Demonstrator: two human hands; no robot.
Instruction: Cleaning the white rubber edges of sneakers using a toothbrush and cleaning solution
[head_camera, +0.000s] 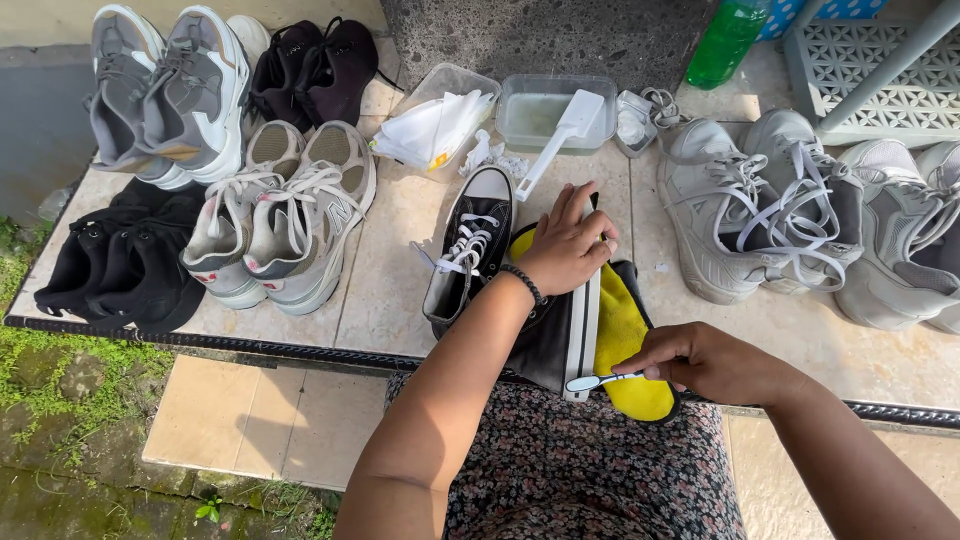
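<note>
A black high-top sneaker (555, 335) lies on its side on a yellow cloth (625, 345) at the tiled ledge's front edge. My left hand (565, 245) presses flat on its upper end. Beside it stands its upright partner, a black sneaker with white laces (470, 250). My right hand (705, 360) grips a small white brush (597, 381), whose head touches the white sole edge of the lying sneaker.
Grey and beige sneakers (290, 225), black shoes (130, 265) and more pairs sit left. Pale grey sneakers (750, 215) line the right. At the back stand a tub of water with a white scoop (555, 110), a tub of cloths (435, 125) and a green bottle (728, 40).
</note>
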